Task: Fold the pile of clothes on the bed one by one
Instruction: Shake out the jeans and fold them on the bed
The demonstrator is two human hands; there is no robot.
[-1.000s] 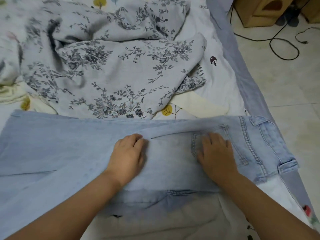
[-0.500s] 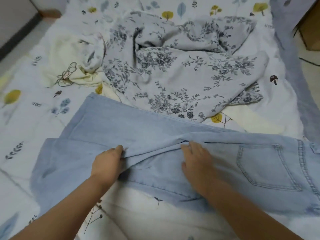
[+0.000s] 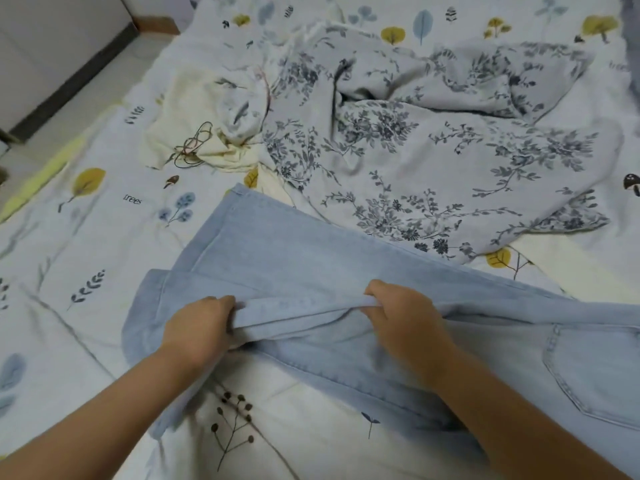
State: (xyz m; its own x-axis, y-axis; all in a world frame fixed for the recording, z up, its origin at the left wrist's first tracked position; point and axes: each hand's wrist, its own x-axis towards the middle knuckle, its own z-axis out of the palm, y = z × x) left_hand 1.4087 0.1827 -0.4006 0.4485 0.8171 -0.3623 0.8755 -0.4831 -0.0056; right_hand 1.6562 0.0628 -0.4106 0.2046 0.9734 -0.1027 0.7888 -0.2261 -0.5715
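Light blue jeans (image 3: 298, 258) lie across the bed, legs pointing left, a back pocket at the right edge. My left hand (image 3: 199, 329) grips a raised fold of denim along the leg. My right hand (image 3: 401, 317) grips the same fold further right, fingers curled under it. Behind the jeans a grey floral garment (image 3: 433, 150) lies crumpled, and a cream garment (image 3: 204, 116) with a thin cord lies bunched at its left.
The bed sheet (image 3: 86, 230) is white with leaf and tree prints. The floor and a dark baseboard (image 3: 69, 74) show at the upper left beyond the bed's edge.
Both hands moved left along the jeans leg, from pressing flat near the pocket to gripping a lifted fold. The view swung left.
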